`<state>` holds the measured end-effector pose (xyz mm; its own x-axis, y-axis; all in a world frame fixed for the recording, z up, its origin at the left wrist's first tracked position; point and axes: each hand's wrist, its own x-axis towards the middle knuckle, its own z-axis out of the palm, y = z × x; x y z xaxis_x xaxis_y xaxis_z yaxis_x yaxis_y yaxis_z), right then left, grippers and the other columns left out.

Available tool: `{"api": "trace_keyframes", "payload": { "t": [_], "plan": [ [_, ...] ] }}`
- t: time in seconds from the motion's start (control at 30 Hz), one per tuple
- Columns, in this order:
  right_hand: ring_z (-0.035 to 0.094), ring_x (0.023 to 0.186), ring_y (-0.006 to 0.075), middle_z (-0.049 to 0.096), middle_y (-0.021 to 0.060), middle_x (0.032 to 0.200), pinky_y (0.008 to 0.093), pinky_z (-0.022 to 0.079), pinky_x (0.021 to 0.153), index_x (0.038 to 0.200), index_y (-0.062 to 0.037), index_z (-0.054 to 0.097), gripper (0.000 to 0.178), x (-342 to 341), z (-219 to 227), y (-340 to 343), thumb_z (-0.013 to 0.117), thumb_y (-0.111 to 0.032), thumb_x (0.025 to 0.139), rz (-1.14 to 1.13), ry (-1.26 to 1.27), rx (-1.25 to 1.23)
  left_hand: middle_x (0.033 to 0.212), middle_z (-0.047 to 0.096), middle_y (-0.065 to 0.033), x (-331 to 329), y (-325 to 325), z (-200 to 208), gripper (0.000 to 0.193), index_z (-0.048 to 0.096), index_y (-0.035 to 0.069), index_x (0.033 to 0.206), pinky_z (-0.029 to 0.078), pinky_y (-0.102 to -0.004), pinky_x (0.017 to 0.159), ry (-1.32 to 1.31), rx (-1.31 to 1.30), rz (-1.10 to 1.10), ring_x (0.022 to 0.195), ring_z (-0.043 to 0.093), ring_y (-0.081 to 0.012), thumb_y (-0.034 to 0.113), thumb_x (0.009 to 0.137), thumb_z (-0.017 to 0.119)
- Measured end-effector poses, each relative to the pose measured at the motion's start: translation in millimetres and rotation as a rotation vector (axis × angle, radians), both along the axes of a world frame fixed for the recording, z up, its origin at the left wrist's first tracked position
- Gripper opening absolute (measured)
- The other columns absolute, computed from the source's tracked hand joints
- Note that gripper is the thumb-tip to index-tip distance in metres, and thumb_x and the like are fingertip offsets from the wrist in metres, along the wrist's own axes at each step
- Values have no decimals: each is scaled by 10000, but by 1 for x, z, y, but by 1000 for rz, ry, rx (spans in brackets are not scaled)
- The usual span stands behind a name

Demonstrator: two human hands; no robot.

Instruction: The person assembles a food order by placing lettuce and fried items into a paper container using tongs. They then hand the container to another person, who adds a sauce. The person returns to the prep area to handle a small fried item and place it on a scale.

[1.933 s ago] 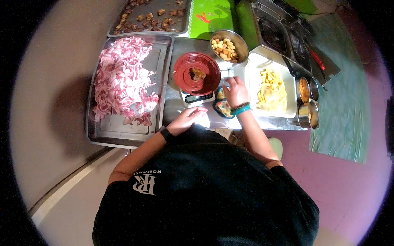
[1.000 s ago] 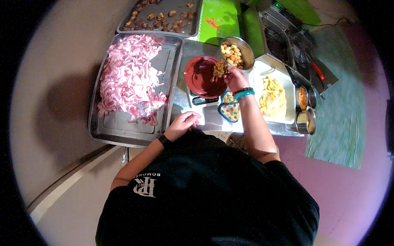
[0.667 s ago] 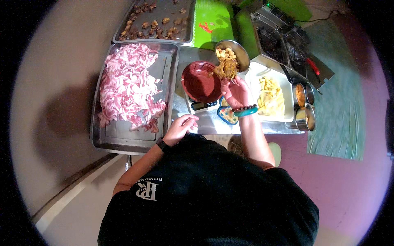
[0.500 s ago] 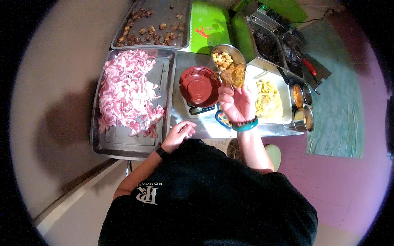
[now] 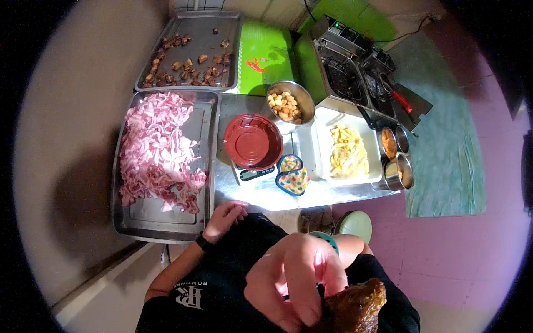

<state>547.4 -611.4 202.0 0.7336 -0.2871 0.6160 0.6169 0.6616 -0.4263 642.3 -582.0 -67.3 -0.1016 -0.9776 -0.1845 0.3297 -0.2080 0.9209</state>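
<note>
Right hand [image 5: 300, 275] is up close to the head camera, in front of the black shirt [image 5: 233, 266], fingers bent and pinching a browned, glossy, irregular piece of cooked meat [image 5: 360, 304]; the contact is partly hidden and the lower frame edge cuts the piece off. Meat is well apart from the table, on the near side. Teal bracelet [image 5: 325, 240] on that wrist. Left hand [image 5: 225, 217] is low at the near edge of the shiny steel table [image 5: 239, 114], just beside the tray corner, fingers loosely curled; can't tell if the tips meet. Black wristband [image 5: 204, 242] on that side. Round red-brown plastic bowl [image 5: 252, 143] sits on a white scale with a dark display [image 5: 256, 175]; dotted cloth pad with dark blue edging [image 5: 293, 182] just right of it. Behind: round steel bowl [image 5: 305, 102] with golden nuggets [image 5: 286, 107]. Right: white rectangular tub [image 5: 322, 141] with pale yellow fries [image 5: 348, 152], then small steel cups [image 5: 404, 172]. Left: grey metal tray [image 5: 161, 225] with pink raw meat strips [image 5: 158, 147]; farther back, second grey tray [image 5: 202, 44] with browned chunks [image 5: 189, 75], green board [image 5: 272, 44] beside it.
</note>
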Motion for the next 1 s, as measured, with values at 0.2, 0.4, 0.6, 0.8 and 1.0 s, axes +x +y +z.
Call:
{"api": "trace_keyframes", "payload": {
  "t": [0.2,0.4,0.6,0.8,1.0],
  "plan": [
    [383,694,132,422,129,940,203,348,579,910,-56,590,303,5,-13,5,592,-320,762,114,-71,-47,798,549,-36,-2,4,8,247,535,52,1011,403,-194,595,-35,14,17,697,495,-81,220,860,434],
    [435,799,224,546,157,811,302,338,701,844,41,601,581,7,-19,-2,606,-509,654,-72,-46,-204,791,545,-30,-2,8,9,249,533,46,1006,400,-192,590,-27,-11,20,683,487,-77,223,861,434],
    [410,802,224,523,65,696,316,324,701,838,24,614,508,1,-18,4,631,-449,652,-103,66,-110,784,542,-24,-2,7,11,269,523,41,1014,393,-186,583,-31,47,-22,690,479,-71,240,859,429],
    [433,691,162,420,79,818,234,368,608,785,-38,621,333,0,-15,4,520,-355,801,-124,96,-75,785,545,-25,0,6,6,273,522,32,1014,392,-186,582,-16,35,-54,687,478,-70,236,854,435],
    [431,659,156,394,64,774,253,378,569,762,-51,553,229,-7,-31,-5,552,-280,778,-247,315,-9,803,555,-34,-4,11,14,262,519,22,1015,411,-208,613,30,-131,73,711,491,-78,216,864,426]
  ]
}}
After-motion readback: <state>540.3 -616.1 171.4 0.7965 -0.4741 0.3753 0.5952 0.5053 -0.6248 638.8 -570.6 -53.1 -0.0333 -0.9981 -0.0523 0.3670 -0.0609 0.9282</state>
